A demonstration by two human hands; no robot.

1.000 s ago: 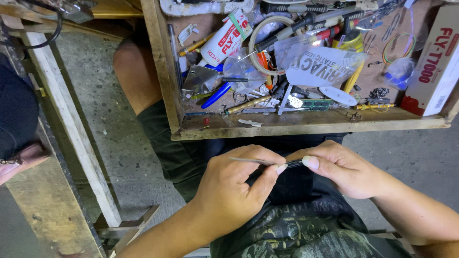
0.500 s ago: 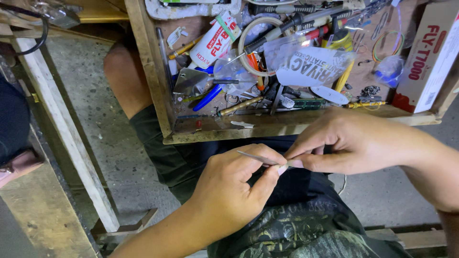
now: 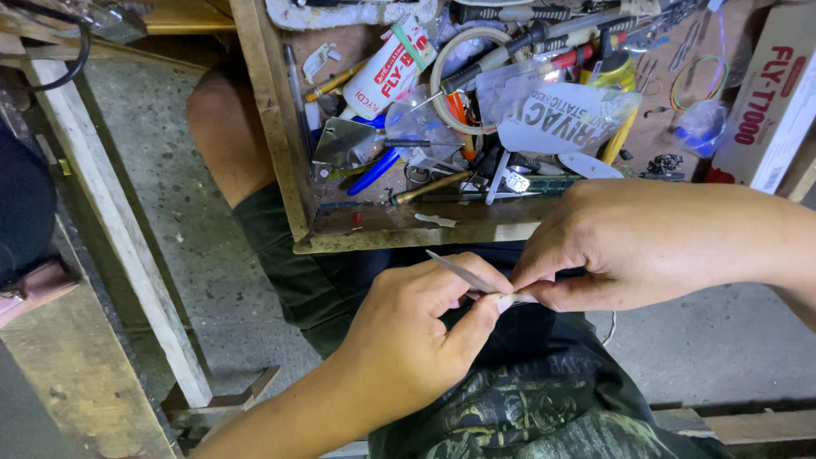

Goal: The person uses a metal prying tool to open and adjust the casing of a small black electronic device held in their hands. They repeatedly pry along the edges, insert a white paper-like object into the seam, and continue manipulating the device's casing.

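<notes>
While both pinch tweezers point(image 3: 463, 274), left hand point(image 3: 416, 340), right hand point(image 3: 646, 246), cluttered tray point(image 3: 280, 153)

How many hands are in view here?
2. The left hand is at centre bottom, pinching thin metal tweezers; the right hand is beside it, meeting the tweezers' end. No other person's hands show.

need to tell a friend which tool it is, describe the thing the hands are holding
Below the cluttered wooden tray, the left hand and right hand meet over the lap. Between them lie thin metal tweezers, bare, silvery and pointed, unlike the coloured tools in the tray.
</notes>
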